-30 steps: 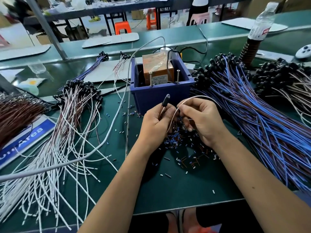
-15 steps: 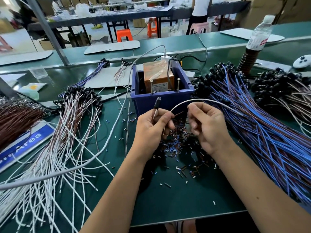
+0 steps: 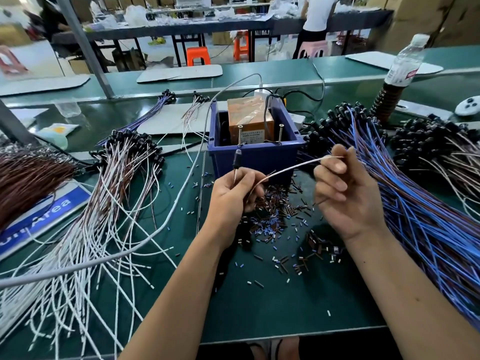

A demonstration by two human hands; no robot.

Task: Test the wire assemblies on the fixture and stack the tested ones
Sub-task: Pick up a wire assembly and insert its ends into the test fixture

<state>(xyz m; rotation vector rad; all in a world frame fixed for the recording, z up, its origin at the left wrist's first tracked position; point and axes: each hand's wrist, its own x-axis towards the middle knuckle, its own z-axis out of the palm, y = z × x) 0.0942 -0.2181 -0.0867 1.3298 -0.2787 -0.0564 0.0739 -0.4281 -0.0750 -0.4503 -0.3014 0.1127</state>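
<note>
My left hand (image 3: 233,196) grips one white-and-brown wire assembly (image 3: 291,167) just below its black connector tip, which points up in front of the blue bin (image 3: 255,158). My right hand (image 3: 342,196) pinches the far end of the same wire's lead, stretched out to the right. The blue bin holds the orange test box (image 3: 250,120) with two upright screw contacts. A fanned heap of white-and-brown assemblies (image 3: 104,203) lies to the left. A large bundle of blue-and-brown assemblies (image 3: 415,203) lies to the right.
Cut sleeve bits (image 3: 272,216) litter the green mat under my hands. A grey cable (image 3: 155,242) crosses the left heap. Brown wires (image 3: 28,175) lie far left over a blue sign (image 3: 39,219). A water bottle (image 3: 405,63) and more black-tipped wires (image 3: 441,149) are at the right.
My right hand has drawn the wire's lead out to the right and upward, straightening what was a loop. My left hand has kept its grip near the connector.
</note>
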